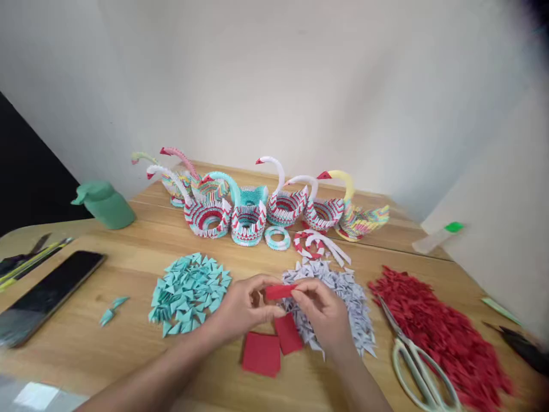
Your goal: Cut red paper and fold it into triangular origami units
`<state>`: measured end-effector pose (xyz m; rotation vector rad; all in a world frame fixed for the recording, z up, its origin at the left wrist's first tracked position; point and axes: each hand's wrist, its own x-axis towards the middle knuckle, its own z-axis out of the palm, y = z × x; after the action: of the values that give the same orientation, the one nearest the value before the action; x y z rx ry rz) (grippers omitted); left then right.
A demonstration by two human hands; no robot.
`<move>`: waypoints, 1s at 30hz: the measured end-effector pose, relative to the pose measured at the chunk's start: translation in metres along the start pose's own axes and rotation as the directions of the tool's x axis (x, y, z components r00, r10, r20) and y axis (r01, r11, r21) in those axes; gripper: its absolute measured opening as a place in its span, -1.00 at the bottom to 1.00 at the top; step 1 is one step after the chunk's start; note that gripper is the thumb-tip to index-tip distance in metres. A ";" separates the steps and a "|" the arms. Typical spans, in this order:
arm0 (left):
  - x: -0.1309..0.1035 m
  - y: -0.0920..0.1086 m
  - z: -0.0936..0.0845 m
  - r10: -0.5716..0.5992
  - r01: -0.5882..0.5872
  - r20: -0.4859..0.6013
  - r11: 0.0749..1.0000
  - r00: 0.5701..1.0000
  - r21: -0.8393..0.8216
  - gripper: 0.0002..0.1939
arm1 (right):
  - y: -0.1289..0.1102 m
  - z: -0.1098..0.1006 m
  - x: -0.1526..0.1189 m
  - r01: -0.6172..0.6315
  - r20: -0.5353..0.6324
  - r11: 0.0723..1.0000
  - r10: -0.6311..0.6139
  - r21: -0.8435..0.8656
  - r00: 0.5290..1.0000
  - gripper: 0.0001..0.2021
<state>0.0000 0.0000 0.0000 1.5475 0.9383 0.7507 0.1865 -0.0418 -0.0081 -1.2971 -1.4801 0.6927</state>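
A small folded strip of red paper is held up between both hands over the middle of the table. My left hand pinches its left end between thumb and fingers. At the right end, my right hand is closed on it with thumb and forefinger. Flat red paper pieces lie in a stack below, and another red paper piece leans beside it, partly under the hands. A pile of pale lilac folded triangles spreads behind and around my right hand. Turquoise folded triangles are heaped left of my left hand.
Several paper swans stand along the back, with paper rings in front. Red folded pieces and scissors lie at right. A phone and a green bottle are at left; a green-capped glue tube stands back right.
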 end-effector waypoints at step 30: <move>0.002 -0.011 0.009 -0.061 0.031 -0.121 0.972 0.991 -0.234 -0.82 | 0.008 0.006 0.000 -0.100 -0.023 0.994 0.099 -0.037 0.995 -0.83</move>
<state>0.0070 -0.0022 -0.0128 1.2818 0.9412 0.9011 0.1842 -0.0386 -0.0166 -1.4110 -1.4258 0.7161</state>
